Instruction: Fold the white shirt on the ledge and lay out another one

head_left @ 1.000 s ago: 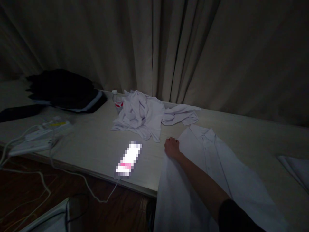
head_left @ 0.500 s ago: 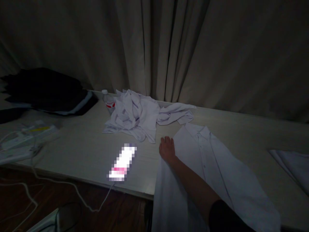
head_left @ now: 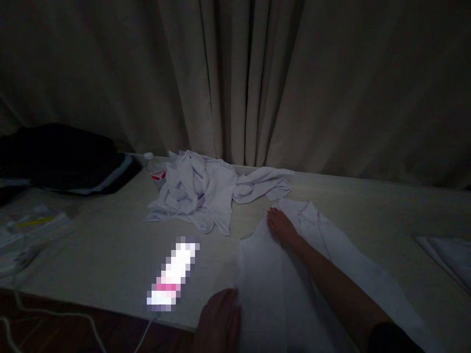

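Note:
A white button-up shirt (head_left: 267, 274) lies front up on the table, its lower part reaching the near edge and its collar (head_left: 307, 211) at the far end. My right hand (head_left: 282, 226) rests on the shirt beside the collar, fingers stretched out and lying against the cloth. Low in the view, my left hand (head_left: 219, 318) is at the shirt's left edge, with its fingers closed on the fabric; part of this hand is dark and cut off by the frame.
Crumpled white clothing (head_left: 198, 191) lies behind, beside a bottle (head_left: 158, 174). A blurred-out lit phone (head_left: 172, 274) with a cable sits left of the shirt. Dark folded clothes (head_left: 59, 157) and a power strip (head_left: 18, 240) are far left; folded white cloth (head_left: 445, 257) is at right.
My right hand has moved right, from the shirt's left shoulder edge to beside the collar. My left hand has come into view at the left edge. The camera view has shifted slightly.

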`<state>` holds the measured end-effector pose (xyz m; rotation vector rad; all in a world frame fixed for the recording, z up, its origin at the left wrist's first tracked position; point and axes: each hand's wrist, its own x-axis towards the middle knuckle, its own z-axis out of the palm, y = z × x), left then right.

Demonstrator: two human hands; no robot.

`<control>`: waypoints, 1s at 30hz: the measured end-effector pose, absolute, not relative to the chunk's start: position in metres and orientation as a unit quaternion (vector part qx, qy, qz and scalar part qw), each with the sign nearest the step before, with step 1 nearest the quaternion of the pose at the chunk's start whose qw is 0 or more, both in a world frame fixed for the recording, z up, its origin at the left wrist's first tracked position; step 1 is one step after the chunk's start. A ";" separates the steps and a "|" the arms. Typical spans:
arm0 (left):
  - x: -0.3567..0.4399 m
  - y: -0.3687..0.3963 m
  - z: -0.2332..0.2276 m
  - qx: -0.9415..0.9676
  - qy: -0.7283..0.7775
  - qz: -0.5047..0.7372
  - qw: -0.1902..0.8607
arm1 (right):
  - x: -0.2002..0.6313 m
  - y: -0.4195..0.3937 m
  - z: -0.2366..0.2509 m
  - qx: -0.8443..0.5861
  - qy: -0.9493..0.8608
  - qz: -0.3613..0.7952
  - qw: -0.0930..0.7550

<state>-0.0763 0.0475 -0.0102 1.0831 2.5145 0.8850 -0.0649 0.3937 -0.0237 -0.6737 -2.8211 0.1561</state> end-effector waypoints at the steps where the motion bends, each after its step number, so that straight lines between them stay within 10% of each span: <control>1: -0.085 0.073 -0.012 0.418 0.853 0.297 0.099 | -0.066 0.393 -0.027 -0.221 -0.968 0.049 0.111; 8: -0.125 0.183 -0.035 0.533 0.832 0.123 -0.092 | -0.074 0.393 -0.047 -0.194 -0.976 0.026 0.092; 30: -0.179 0.166 0.007 0.328 0.916 0.212 0.093 | -0.075 0.394 -0.060 -0.277 -0.951 0.054 0.126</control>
